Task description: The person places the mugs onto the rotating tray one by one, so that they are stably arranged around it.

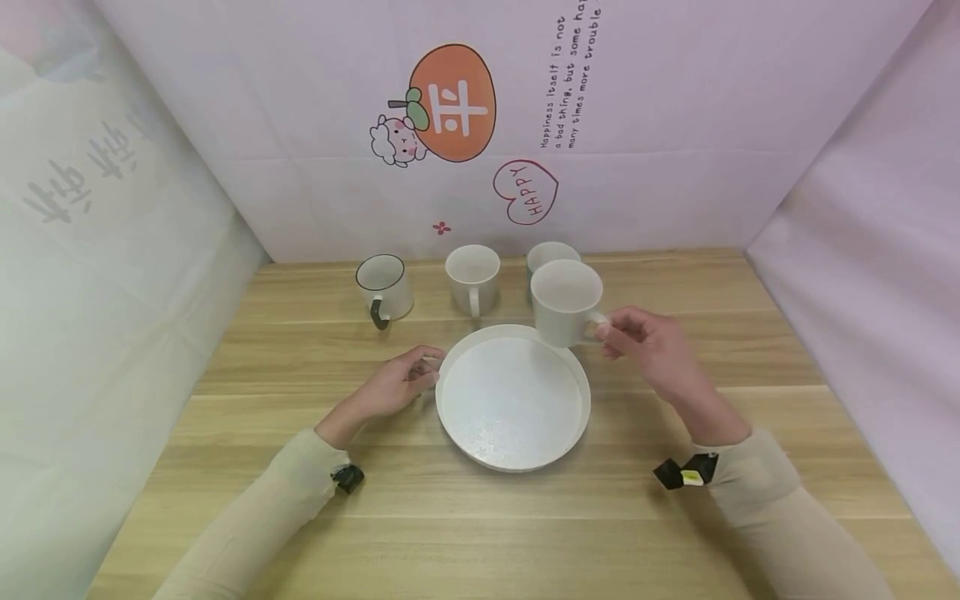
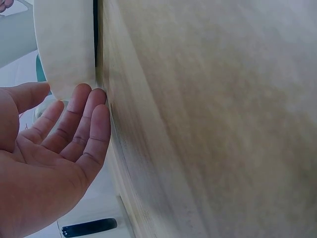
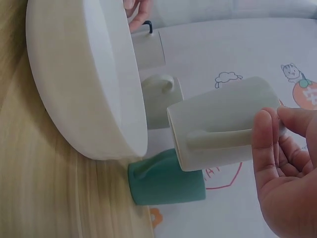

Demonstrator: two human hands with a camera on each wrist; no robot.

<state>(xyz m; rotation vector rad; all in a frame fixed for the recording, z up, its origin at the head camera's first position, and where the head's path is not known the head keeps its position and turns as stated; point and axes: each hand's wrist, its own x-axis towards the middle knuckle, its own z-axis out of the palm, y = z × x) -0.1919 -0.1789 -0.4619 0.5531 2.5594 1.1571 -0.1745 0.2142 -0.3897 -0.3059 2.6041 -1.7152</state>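
Observation:
My right hand [image 1: 651, 343] pinches the handle of a white mug [image 1: 564, 304]. In the right wrist view this mug [image 3: 223, 124] hangs in the air above table height, apart from the round white tray [image 3: 59, 84]. In the head view it overlaps the far right rim of the tray [image 1: 517, 462]. Beside the tray's left edge is my left hand [image 1: 393, 385], its fingers loosely bent with the tips at the tray's side wall. The left wrist view shows the palm of this hand [image 2: 54, 153] with nothing in it.
Behind the tray stand a white mug with a black rim and handle [image 1: 386, 287], another white mug [image 1: 472, 279] and a green mug [image 3: 168, 181], partly hidden by the held one in the head view. A printed cloth [image 1: 637, 200] hangs behind the wooden table [image 1: 450, 542].

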